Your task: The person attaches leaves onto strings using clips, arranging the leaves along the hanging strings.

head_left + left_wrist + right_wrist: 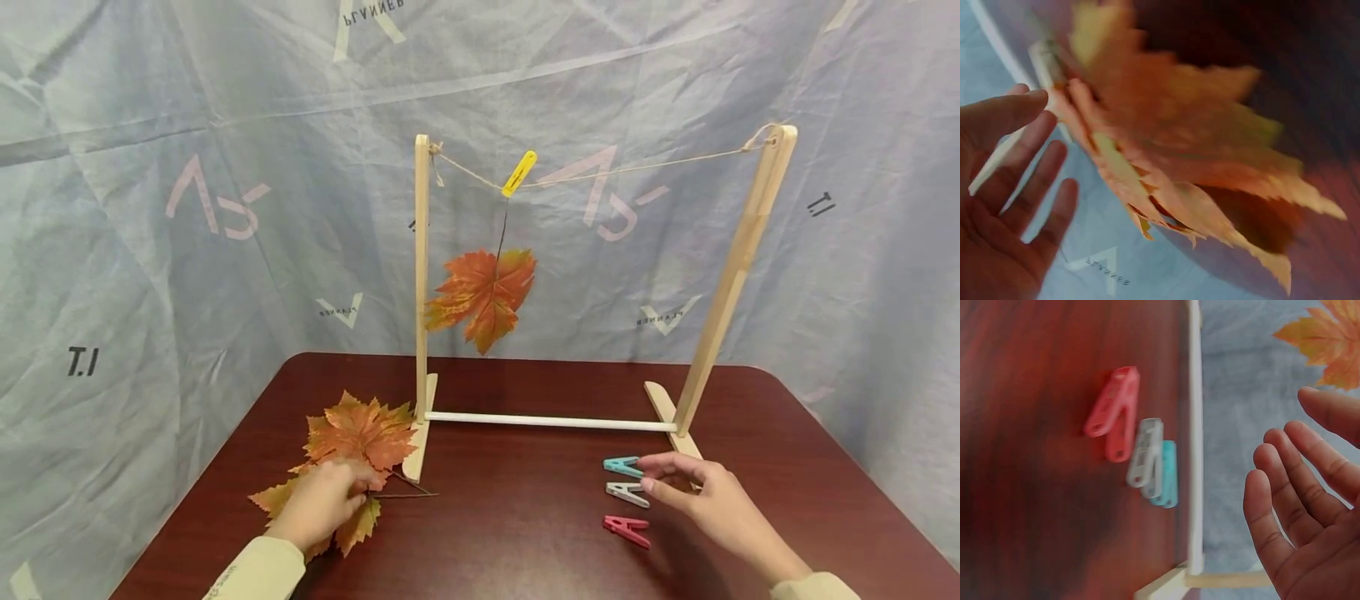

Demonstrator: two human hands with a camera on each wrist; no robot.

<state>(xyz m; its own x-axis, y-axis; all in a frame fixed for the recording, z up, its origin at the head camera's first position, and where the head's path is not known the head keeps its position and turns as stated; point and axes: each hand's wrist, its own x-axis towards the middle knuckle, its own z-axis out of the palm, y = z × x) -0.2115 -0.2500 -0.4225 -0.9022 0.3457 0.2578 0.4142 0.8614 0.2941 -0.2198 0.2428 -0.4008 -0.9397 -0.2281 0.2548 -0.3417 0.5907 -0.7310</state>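
Over a loose pile of orange and yellow artificial maple leaves (367, 433) at the table's left, my left hand (322, 504) reaches down. In the left wrist view its fingers are loosely spread beside the leaves (1166, 119), holding none. Thin dark stems (408, 496) stick out to the right of the pile. My right hand (708, 504) is by three clothespins, its fingers relaxed and holding nothing. The light-blue clothespin (617, 462) and the grey one (622, 489) lie close to its fingertips; the red clothespin (1124, 400) lies nearer the table's front.
A wooden frame (422, 283) with a white bottom bar (551, 421) stands behind the hands. Twine (637, 169) spans its posts. A yellow clothespin (519, 173) on the twine holds a hanging maple leaf (487, 292). Grey printed cloth (300, 208) surrounds the dark red table (517, 517).
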